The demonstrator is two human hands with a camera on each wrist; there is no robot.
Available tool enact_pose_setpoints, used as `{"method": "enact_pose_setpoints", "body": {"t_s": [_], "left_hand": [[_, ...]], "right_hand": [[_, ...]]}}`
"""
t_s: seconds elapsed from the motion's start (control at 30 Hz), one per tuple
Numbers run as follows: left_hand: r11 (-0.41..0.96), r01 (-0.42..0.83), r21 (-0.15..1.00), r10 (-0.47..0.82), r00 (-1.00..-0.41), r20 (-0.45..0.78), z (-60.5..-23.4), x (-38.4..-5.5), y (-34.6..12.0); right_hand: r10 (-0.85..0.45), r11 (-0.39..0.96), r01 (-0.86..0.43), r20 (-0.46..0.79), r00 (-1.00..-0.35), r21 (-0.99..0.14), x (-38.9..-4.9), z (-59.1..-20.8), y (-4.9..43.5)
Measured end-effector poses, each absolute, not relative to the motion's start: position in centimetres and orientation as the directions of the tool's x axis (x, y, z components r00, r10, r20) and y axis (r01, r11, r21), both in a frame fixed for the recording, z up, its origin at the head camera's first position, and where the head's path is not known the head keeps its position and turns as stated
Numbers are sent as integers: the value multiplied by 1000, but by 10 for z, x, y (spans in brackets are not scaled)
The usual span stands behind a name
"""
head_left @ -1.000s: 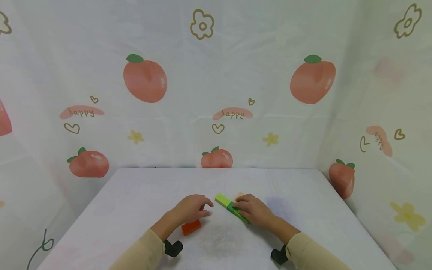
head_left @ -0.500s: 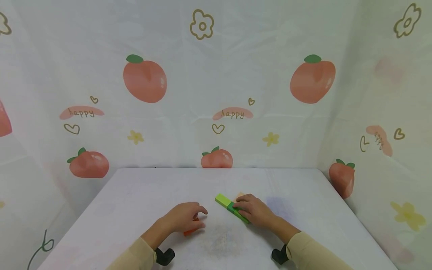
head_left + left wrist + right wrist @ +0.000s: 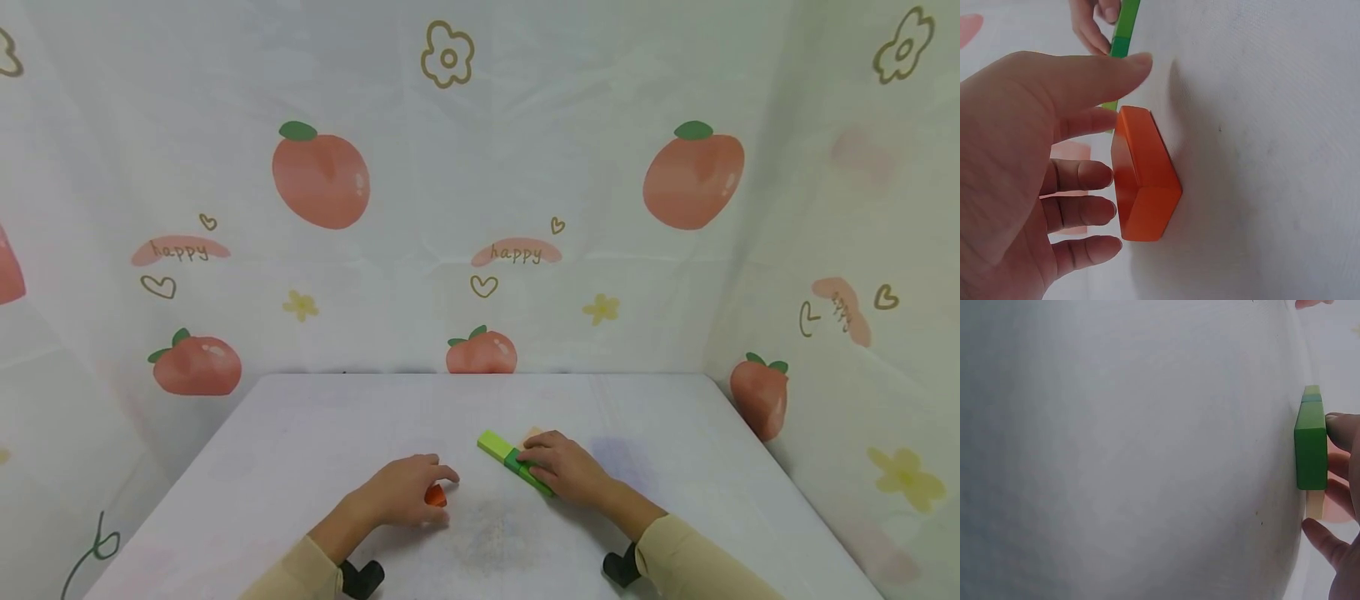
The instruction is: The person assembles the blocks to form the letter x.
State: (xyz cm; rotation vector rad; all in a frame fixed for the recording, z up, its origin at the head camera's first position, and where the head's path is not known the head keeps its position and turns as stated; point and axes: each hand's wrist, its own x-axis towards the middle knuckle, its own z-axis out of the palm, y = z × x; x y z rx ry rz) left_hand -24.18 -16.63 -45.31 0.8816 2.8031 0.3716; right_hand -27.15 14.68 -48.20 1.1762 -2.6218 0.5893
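Observation:
An orange block with slanted ends lies on the table under my left hand. In the left wrist view, the fingertips come up close to the top edge of this orange block, while the thumb stands apart from it. My right hand rests over a row of blocks laid end to end: a light green block, a small dark green block and a green block. The thumb touches the green block in the right wrist view. A pale wooden block lies behind the row, partly hidden by the fingers.
The white table meets a cloth backdrop printed with fruit and flowers. Black camera mounts sit at both wrists, close to the tabletop.
My left hand has moved nearer and slightly left, down over the orange block, which is now mostly hidden beneath it. My right hand and the green row stay in place.

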Motion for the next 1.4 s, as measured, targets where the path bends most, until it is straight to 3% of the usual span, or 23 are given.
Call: {"method": "enact_pose_setpoints", "body": {"t_s": [0.53,1.4], "left_hand": [[806,514,293,558,-825,-91,-462,-243,-172],[750,547,371,561,-824,81,-461,-248,-166]], "right_hand": [[-674,591,-763,359,-646,-263,-273,-485,148],[-670,584,-766,374,-642,-268,-276,-489,149]]}}
